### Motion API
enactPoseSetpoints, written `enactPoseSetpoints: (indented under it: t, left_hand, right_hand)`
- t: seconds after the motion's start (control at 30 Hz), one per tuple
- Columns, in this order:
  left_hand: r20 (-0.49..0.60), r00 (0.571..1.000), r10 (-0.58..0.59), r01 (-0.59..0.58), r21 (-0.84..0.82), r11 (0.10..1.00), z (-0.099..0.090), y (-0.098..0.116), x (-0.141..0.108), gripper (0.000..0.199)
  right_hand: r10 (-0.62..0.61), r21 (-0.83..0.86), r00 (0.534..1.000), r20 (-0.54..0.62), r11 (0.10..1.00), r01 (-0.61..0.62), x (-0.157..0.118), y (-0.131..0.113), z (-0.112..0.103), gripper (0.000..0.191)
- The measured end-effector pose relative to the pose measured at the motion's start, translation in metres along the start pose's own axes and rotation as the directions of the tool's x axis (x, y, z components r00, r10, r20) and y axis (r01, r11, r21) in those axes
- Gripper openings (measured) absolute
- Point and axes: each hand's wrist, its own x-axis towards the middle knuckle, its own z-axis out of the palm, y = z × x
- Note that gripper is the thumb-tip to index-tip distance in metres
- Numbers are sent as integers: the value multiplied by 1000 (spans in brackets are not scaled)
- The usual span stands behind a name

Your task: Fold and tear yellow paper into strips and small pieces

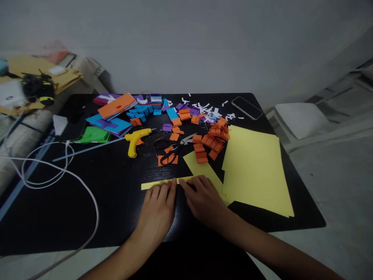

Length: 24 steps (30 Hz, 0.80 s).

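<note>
A narrow yellow paper strip (pixel 148 185) lies across the black table near its front. My left hand (pixel 159 204) rests on the strip's lower edge, palm down, its fingers stretched out side by side. Just to the right, my right hand (pixel 202 198) presses on the strip with its index finger extended; the other fingers bend over the paper, and the thumb is hard to make out. A wider yellow piece (pixel 204 168) lies behind and partly under my right hand. Black-handled scissors (pixel 175 149) lie open beyond the strip.
Yellow sheets (pixel 256 171) are stacked at the right. A yellow glue gun (pixel 135 140), folded orange pieces (pixel 214 142), blue pieces (pixel 141 112) and white scraps (pixel 211 112) lie farther back. A phone (pixel 247 108) sits back right; a white cable (pixel 94 210) crosses the left side.
</note>
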Motion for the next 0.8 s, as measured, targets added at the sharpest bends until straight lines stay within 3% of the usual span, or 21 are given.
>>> enactPoseSetpoints:
  t: [0.23, 0.57, 0.8]
  left_hand:
    - [2, 1000, 3, -3, -16, 1000, -1, 0, 0, 55]
    - [-30, 1000, 2, -2, -4, 1000, 0, 2, 1, 55]
    - [-15, 1000, -15, 15, -10, 1000, 1, 3, 0, 57]
  right_hand:
    - [23, -5, 1000, -8, 1000, -23, 1, -4, 2, 54]
    - [80, -56, 989, -124, 995, -87, -10, 7, -2, 36]
    - [109, -64, 986, -124, 991, -117, -17, 12, -6, 35]
